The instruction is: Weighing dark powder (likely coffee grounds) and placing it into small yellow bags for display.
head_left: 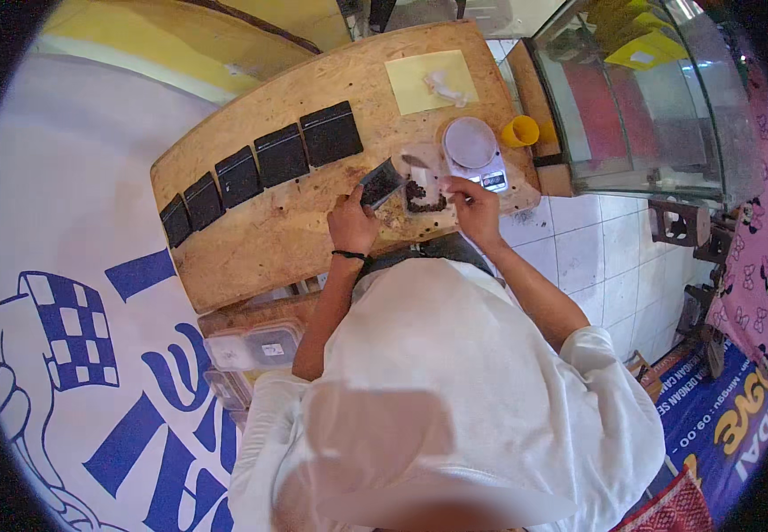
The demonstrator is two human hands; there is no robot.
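Observation:
My left hand (354,223) grips a small black pouch (380,184) by its side. The pouch lies tilted with its mouth open, and small dark pieces like beans show inside. Beside it a clear plastic container (421,174) holds more dark bean-like pieces (425,204) along its near edge. My right hand (476,213) is over the container's right side, fingers pinched together; what they hold, if anything, is too small to make out. Just past that hand stands a digital kitchen scale (471,142) with a round pan and a lit display.
Several flat black pouches (282,155) form a row along the table's far left. A yellow sheet (430,82) with a crumpled white piece (446,89) lies at the back. A yellow cup (519,132) and a glass display case (641,97) stand right. Lidded plastic boxes (255,346) sit below the table's near edge.

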